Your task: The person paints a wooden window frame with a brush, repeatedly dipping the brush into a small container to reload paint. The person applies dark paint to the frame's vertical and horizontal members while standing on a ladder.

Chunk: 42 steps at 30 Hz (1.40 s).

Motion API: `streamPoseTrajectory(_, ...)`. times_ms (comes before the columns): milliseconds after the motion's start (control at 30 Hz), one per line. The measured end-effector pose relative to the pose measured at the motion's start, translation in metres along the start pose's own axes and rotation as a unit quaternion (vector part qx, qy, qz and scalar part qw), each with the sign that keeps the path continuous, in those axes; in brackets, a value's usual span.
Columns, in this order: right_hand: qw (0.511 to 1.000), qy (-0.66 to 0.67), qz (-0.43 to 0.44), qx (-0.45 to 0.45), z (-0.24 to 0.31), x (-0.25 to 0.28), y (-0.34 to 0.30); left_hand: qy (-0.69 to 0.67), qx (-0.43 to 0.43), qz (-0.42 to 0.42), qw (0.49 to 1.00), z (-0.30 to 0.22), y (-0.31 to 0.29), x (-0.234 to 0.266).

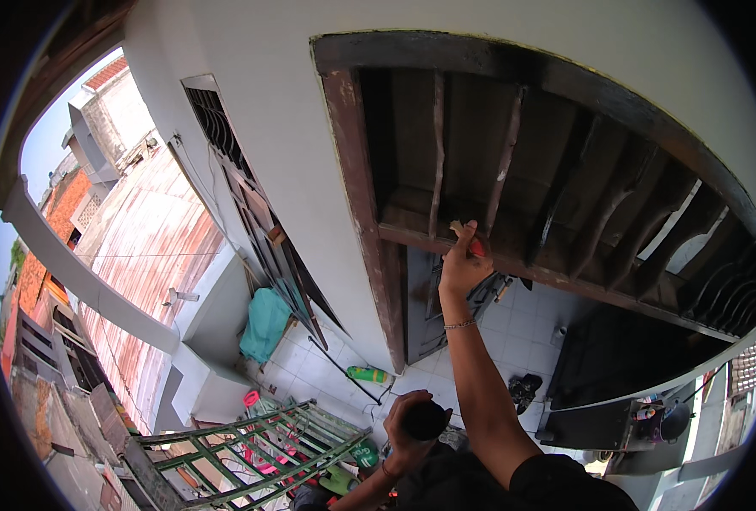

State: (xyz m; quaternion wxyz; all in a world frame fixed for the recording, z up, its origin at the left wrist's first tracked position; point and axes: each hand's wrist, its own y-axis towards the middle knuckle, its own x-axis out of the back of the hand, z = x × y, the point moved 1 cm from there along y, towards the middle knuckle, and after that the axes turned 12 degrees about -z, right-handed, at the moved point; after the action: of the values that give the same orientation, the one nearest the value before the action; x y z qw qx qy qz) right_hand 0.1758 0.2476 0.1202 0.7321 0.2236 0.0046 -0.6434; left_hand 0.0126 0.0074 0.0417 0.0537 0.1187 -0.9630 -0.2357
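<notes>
My right hand is raised to the lower rail of a barred wooden window frame, closed around a small thing with a red part and a pale tan end. Its kind is mostly hidden by my fingers. Lower down, near my body, my left hand grips a dark round cup with a black top. The frame's upper beam looks glossy black, while its left post is worn brown. Several wavy upright bars fill the opening.
A green metal ladder or rack stands at lower left. Below lie a white tiled floor, a green bottle and a black bag. A teal cloth hangs by the wall. Rusty roofing lies beyond the balcony.
</notes>
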Motion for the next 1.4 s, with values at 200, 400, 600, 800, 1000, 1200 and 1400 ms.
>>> streamPoseTrajectory(200, 1.0, 0.026, 0.015, 0.008, -0.013, 0.002, 0.004, -0.001, 0.026, 0.009, 1.0, 0.0, -0.001, -0.001)
streamPoseTrajectory(400, 0.993, 0.036, 0.112, -0.021, 0.008, 0.056, -0.004, -0.005, 0.006, 0.0, 1.0, 0.001, -0.002, -0.004)
streamPoseTrajectory(600, 0.985, 0.08, 0.154, 0.017, -0.003, 0.044, -0.001, -0.006, 0.008, 0.022, 1.0, -0.002, 0.0, -0.009)
streamPoseTrajectory(800, 0.971, 0.107, 0.206, -0.053, 0.009, 0.091, -0.003, -0.008, -0.01, 0.015, 1.0, -0.002, -0.001, -0.015)
streamPoseTrajectory(1000, 0.958, 0.141, 0.248, -0.006, 0.018, 0.11, 0.023, 0.02, 0.006, 0.007, 1.0, 0.002, -0.003, -0.007)
streamPoseTrajectory(1200, 0.943, -0.018, 0.239, 0.232, 0.02, 0.095, 0.037, 0.011, 0.01, -0.001, 1.0, 0.006, -0.003, -0.004)
streamPoseTrajectory(1400, 0.954, 0.006, 0.22, 0.205, -0.004, 0.063, 0.026, 0.021, 0.008, 0.01, 1.0, 0.003, -0.002, -0.006)
